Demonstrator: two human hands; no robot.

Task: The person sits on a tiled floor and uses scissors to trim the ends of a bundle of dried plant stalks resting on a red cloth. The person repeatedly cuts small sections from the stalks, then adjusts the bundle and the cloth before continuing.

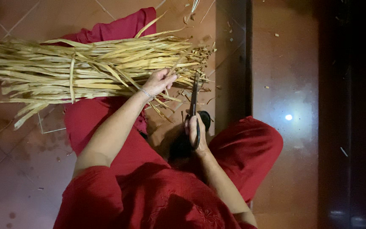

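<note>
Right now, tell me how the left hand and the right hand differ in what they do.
The left hand reaches out and pinches dry straw-coloured strips at the cut end of the bundle; the right hand stays close to the body, fingers through the handles of black scissors. The left hand rests on the bundle; the right hand is apart from it, only the scissor blades reaching the strip ends. Both are bare.

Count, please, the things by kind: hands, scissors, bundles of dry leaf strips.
Hands: 2, left hand on the bundle, right hand holding scissors
Scissors: 1
Bundle of dry leaf strips: 1
Total: 4
</note>
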